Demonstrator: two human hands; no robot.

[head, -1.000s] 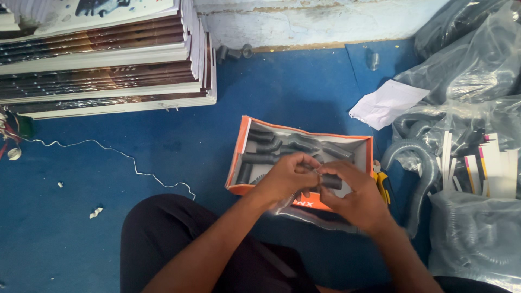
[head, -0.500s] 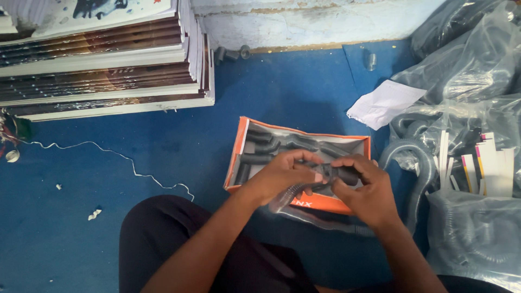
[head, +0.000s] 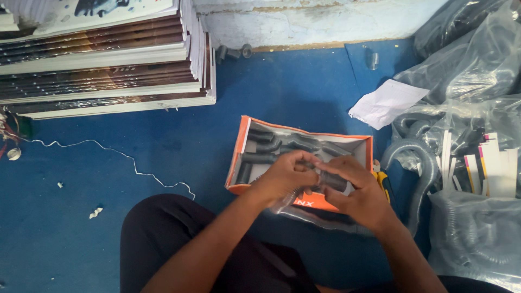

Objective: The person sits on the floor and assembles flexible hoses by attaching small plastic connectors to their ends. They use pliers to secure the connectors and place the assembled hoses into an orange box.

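My left hand (head: 285,176) and my right hand (head: 355,190) meet over the near edge of an open orange cardboard box (head: 241,157) on the blue floor. Together they grip a short dark grey pipe fitting (head: 332,180), the right hand wrapped around it, the left pinching its left end. A clear plastic bag (head: 317,214) hangs below my hands. Several more dark grey fittings (head: 260,146) lie inside the box.
A tall stack of flat printed cartons (head: 103,59) stands at the back left. Clear bags of grey corrugated hose (head: 472,108) fill the right side. A white paper (head: 386,103), a thin white cord (head: 108,152) and a yellow-handled tool (head: 384,182) lie on the floor.
My hands have stayed over the box's near edge, shifting slightly while they turn the grey fitting between them. The plastic bag has dropped a little lower beneath them.
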